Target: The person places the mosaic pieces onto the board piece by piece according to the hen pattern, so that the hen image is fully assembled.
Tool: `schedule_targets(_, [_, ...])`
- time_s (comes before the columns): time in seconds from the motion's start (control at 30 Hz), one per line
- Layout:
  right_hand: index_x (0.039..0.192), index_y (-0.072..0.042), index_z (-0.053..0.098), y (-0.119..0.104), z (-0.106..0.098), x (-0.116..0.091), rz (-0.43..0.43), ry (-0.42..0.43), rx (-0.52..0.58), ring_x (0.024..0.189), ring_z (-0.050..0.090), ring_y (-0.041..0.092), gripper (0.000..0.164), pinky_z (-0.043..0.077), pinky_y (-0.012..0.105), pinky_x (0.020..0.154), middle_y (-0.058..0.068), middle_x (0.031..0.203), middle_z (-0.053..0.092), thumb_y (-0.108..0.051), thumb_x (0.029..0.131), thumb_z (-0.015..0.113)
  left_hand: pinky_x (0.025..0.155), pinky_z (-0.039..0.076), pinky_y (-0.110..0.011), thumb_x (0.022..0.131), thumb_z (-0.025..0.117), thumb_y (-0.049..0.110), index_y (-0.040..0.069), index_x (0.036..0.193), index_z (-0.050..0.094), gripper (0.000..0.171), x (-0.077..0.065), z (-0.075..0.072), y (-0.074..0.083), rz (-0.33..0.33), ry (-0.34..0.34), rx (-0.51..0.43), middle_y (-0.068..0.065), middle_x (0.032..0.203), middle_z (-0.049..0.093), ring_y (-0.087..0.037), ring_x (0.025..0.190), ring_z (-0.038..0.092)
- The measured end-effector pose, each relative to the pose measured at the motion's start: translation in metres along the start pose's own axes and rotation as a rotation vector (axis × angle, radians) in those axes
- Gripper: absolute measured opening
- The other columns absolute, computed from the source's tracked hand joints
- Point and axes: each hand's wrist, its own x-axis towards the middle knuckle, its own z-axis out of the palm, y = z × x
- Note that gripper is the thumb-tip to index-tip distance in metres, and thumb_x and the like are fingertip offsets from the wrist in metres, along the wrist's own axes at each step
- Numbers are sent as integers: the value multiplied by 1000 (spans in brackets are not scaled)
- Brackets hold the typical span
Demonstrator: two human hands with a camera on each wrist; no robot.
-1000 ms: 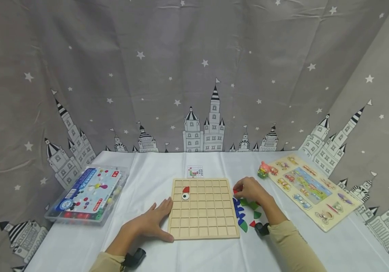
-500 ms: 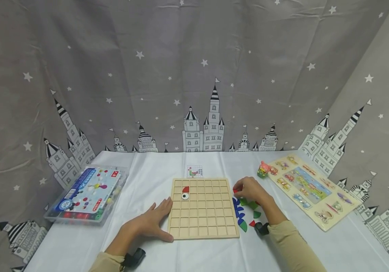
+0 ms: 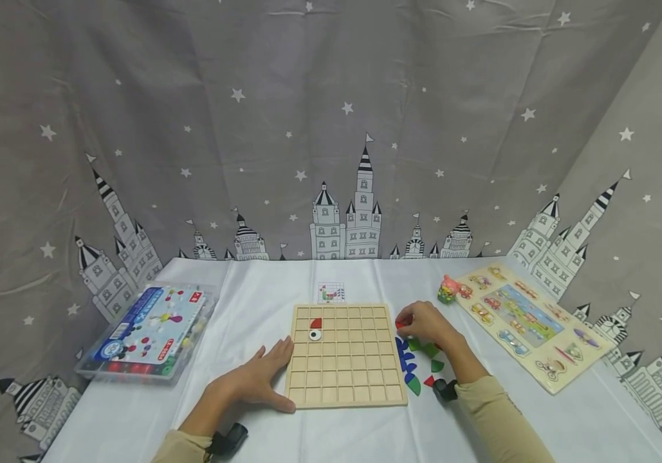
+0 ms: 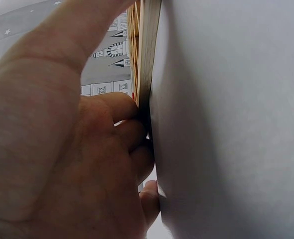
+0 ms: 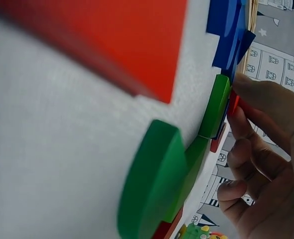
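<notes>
– What is gripped?
– A red piece (image 3: 399, 325) is pinched by the right hand (image 3: 426, 323), just right of the wooden board (image 3: 345, 363).
– And the left hand (image 3: 255, 378)?
– It is laid, fingers apart, against the board's left edge.

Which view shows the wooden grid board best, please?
The head view, showing nearly the whole wooden grid board. The left wrist view catches its edge and a sliver of grid; the right wrist view, only a thin strip.
</notes>
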Motion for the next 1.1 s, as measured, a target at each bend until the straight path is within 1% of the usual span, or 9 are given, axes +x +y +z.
schedule_targets(0.23, [103, -12, 76, -6, -1, 1, -12, -3, -1, 88, 60, 14, 27, 55, 34, 83, 1, 100, 71, -20, 78, 81, 124, 6, -57, 64, 84, 55, -4, 152, 20, 124, 0, 1, -1, 7, 9, -3, -21, 162, 15, -35, 152, 14])
schedule_targets(0.27, [103, -13, 76, -7, -1, 1, -20, 1, 1, 87, 60, 14, 27, 55, 33, 83, 0, 99, 71, -21, 78, 81, 124, 7, -57, 64, 85, 54, -4, 152, 20, 124, 0, 2, -1, 5, 10, -3, -20, 162, 15, -35, 152, 14])
schedule_targets(0.37, [102, -12, 76, -9, -1, 1, -45, 5, 17, 82, 58, 13, 26, 53, 29, 75, -1, 93, 70, -20, 78, 81, 124, 7, -56, 64, 85, 54, -4, 152, 20, 124, -1, 2, 0, 0, 13, 1, -20, 162, 16, -35, 152, 14])
schedule_targets(0.5, [100, -11, 76, -17, -2, 1, -102, 1, 42, 78, 56, 13, 25, 49, 25, 67, -1, 91, 70, -18, 77, 81, 124, 7, -56, 64, 85, 53, -5, 152, 21, 123, -1, 1, 0, -1, 13, 2, -20, 162, 15, -35, 152, 14])
schedule_targets(0.6, [99, -10, 76, -24, -3, 1, -158, 0, 57, 78, 56, 13, 24, 49, 24, 65, 0, 95, 72, -17, 76, 82, 124, 7, -56, 64, 85, 53, -5, 152, 21, 123, -1, 1, -1, 1, 13, 3, -21, 162, 15, -35, 152, 14])
schedule_targets(0.77, [99, -10, 77, -35, 0, 1, -252, -3, 71, 72, 52, 11, 23, 45, 22, 58, 0, 94, 72, -16, 77, 80, 124, 7, -56, 64, 85, 53, -5, 152, 21, 124, 0, 1, -2, 4, 13, -2, -20, 162, 16, -35, 152, 14])
schedule_targets(0.97, [97, -9, 77, -47, 3, 2, -336, -23, 100, 69, 50, 11, 20, 45, 21, 58, 1, 92, 70, -14, 78, 78, 124, 7, -56, 64, 84, 56, -3, 152, 21, 124, 1, 3, -4, -2, 11, 4, -19, 162, 16, -34, 152, 14])
schedule_targets(1.1, [98, -10, 77, -55, 6, 4, -368, -38, 104, 71, 51, 11, 19, 46, 21, 59, 0, 92, 69, -15, 79, 78, 124, 7, -56, 64, 84, 56, -3, 153, 20, 124, 2, 2, -3, -2, 9, 9, -19, 162, 16, -34, 152, 14])
